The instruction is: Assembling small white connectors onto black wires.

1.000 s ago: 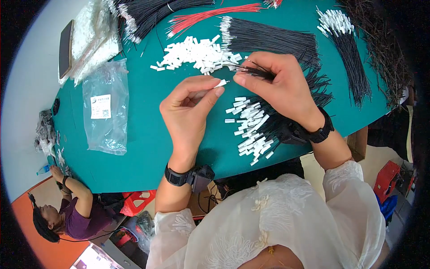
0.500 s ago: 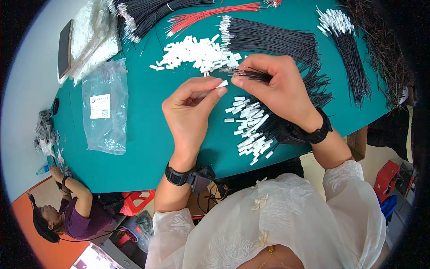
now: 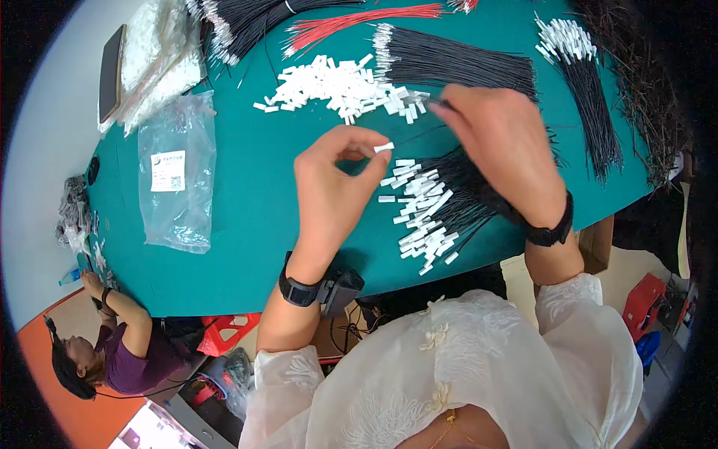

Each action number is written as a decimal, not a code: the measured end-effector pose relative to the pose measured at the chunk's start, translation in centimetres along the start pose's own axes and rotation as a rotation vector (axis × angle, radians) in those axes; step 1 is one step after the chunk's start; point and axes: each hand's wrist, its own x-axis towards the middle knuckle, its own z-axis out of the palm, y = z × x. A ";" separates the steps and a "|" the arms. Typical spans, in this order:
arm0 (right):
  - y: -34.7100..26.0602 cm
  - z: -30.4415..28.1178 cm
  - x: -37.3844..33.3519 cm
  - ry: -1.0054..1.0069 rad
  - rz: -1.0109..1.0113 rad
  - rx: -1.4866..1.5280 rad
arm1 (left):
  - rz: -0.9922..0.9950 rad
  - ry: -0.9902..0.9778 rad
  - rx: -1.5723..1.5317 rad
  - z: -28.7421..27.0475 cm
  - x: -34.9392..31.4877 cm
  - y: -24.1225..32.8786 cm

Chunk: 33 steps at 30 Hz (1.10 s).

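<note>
Since half a second ago, the right hand (image 3: 508,138) has pulled away to the right, and the left hand (image 3: 329,183) has shifted slightly the same way. Between thumb and forefinger the left hand pinches a small white connector piece (image 3: 384,147), raised over the green worktop (image 3: 254,262), just above the near bundle. One thin black wire (image 3: 420,137) runs from beside that piece toward the right hand. Blur covers the right hand — its fingers look close together with something dark at the tips, but I cannot tell whether they grip it or how many strands are there.

Beyond the hands lies a loose heap of white connectors (image 3: 325,81), its right end near the right fingertips. Below the right hand, black wires with white ends (image 3: 426,213) fan out to the left. Farther back rest a broad black wire bundle (image 3: 456,58) and red wires (image 3: 359,26); another white-tipped bundle (image 3: 594,112) lies well to the right. Leftward — a clear plastic bag (image 3: 176,217), lying flat.
</note>
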 end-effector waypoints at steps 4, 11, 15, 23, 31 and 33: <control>0.8 -0.7 -0.1 0.057 0.032 -0.074 | 0.190 -0.128 0.278 0.0 0.1 0.0; -0.3 0.5 0.4 0.009 -0.016 0.279 | 0.135 0.161 0.337 -1.3 1.6 -1.5; -0.7 2.1 0.4 0.001 0.006 0.461 | 0.229 0.239 0.504 -1.0 2.6 -2.3; -0.6 2.6 0.9 -0.109 0.047 0.691 | 0.116 0.200 0.295 -1.3 1.7 -1.7; -0.8 2.6 1.0 -0.106 0.091 0.783 | 0.132 0.161 0.324 -1.3 1.6 -1.4; -0.7 2.7 0.9 -0.074 0.090 0.804 | 0.152 0.143 0.375 -1.2 1.5 -1.2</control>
